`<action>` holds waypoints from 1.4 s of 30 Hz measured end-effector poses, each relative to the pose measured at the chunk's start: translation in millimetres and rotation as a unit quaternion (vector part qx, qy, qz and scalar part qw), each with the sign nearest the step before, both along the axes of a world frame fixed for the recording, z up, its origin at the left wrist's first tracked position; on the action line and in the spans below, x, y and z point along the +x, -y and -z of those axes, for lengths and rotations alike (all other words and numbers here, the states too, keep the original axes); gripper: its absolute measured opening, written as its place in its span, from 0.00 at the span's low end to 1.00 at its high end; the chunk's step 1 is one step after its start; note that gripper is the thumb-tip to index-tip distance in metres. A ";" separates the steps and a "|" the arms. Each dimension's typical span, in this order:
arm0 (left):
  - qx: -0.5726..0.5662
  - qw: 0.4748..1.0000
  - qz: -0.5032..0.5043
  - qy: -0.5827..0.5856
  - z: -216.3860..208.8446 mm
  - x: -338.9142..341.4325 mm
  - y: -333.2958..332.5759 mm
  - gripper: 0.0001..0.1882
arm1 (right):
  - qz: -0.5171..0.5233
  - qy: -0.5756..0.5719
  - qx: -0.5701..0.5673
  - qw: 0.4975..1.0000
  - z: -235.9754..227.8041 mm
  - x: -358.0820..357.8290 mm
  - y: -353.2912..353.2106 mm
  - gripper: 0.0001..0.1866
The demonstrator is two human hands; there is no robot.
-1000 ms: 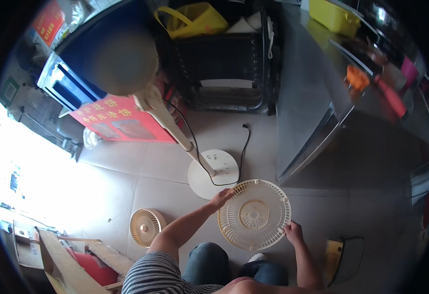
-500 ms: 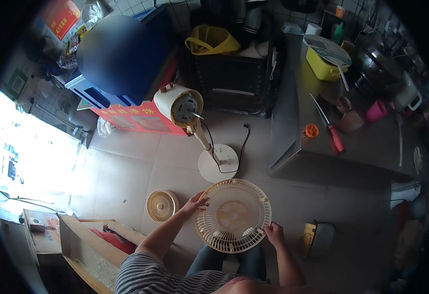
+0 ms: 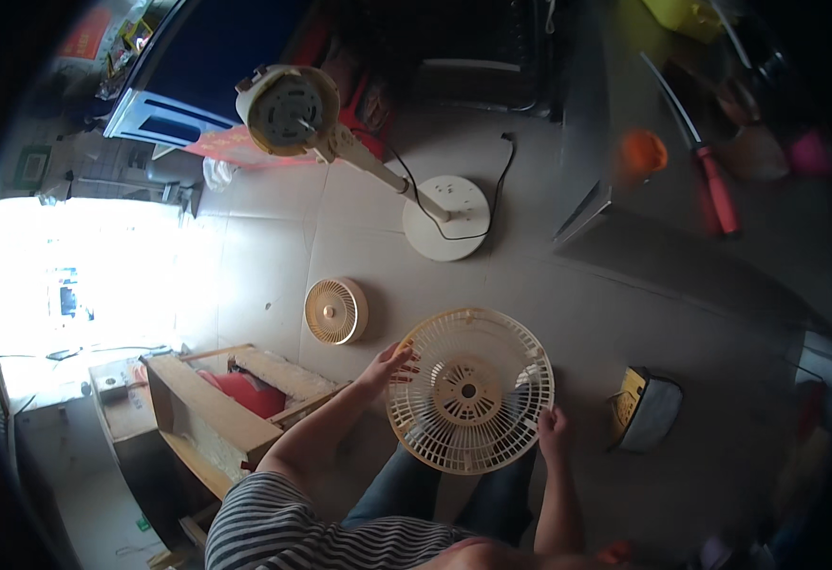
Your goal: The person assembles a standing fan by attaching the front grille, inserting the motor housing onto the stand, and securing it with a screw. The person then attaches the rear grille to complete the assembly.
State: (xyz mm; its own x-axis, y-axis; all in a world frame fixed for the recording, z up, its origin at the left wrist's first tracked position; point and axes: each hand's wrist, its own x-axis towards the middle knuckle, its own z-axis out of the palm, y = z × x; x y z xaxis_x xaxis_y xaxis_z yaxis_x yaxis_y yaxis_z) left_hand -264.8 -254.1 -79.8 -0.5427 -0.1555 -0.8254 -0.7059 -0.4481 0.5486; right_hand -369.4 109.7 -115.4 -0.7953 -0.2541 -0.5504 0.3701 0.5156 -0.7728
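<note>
Between my two hands I hold a round cream fan grille (image 3: 469, 391) above my lap, its ribs fanning out from a central hub with a hole. My left hand (image 3: 385, 366) grips the rim at its left side. The fingers of my right hand (image 3: 555, 432) are closed on the rim at the lower right. Ahead stands the stripped fan motor head (image 3: 293, 112), its metal shaft bare, on a slanting cream post. The round white fan base (image 3: 446, 218) rests on the floor with a black cord over it. A smaller round slatted cream part (image 3: 336, 311) lies on the floor left of the grille.
Right of me, a metal table (image 3: 615, 214) holds a red-handled screwdriver (image 3: 717, 195) and an orange part (image 3: 644, 152). A yellow-and-grey box-like object (image 3: 646, 408) sits on the floor at right. At left is a wooden frame (image 3: 209, 404) with something red inside. A blue cabinet (image 3: 217, 57) stands behind.
My view has tipped down, so the fan stand and table sit higher in the picture. The grille now faces me more squarely, with both hands still on its rim.
</note>
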 end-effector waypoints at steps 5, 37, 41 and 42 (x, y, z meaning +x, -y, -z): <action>0.041 0.999 -0.008 0.022 13.7 14.7 -44.4 0.35 | -0.001 0.044 0.017 0.999 13.7 6.2 -38.9 0.13; -0.117 0.965 -0.148 -0.181 -249.1 -26.7 -8.9 0.28 | -0.149 -0.279 -0.032 0.948 -282.8 -123.0 39.1 0.07; -0.125 0.954 -0.124 -0.244 -275.9 -58.3 1.4 0.31 | -0.153 -0.321 -0.025 0.934 -310.6 -154.5 48.6 0.09; -0.123 0.948 -0.114 -0.270 -281.8 -67.5 6.0 0.33 | -0.139 -0.319 -0.025 0.937 -314.7 -158.8 47.6 0.09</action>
